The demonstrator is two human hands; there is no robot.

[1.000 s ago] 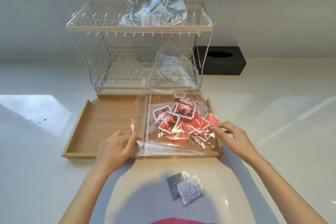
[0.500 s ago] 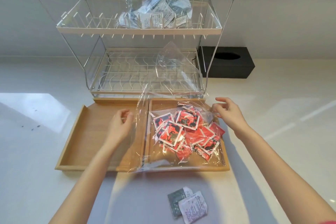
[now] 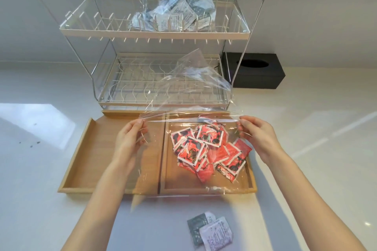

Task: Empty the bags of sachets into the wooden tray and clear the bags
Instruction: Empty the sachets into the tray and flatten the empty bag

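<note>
A clear plastic bag (image 3: 183,96) lies over the wooden tray (image 3: 87,155), with several red sachets (image 3: 208,153) inside it above the tray's right compartment. My left hand (image 3: 130,140) pinches the bag's far left edge. My right hand (image 3: 259,136) pinches its far right edge, so the opening is stretched between them. The tray's left compartment holds nothing. A second clear bag (image 3: 175,4) with grey and white sachets sits on the top shelf of the wire dish rack (image 3: 155,32).
Two loose sachets (image 3: 210,230), one grey and one white, lie on the white counter in front of the tray. A black tissue box (image 3: 257,71) stands at the back right beside the rack. The rack stands directly behind the tray.
Both hands moved from the tray's near edge to the bag's far edge and took hold of it. The bag's opening has been lifted and spread.
</note>
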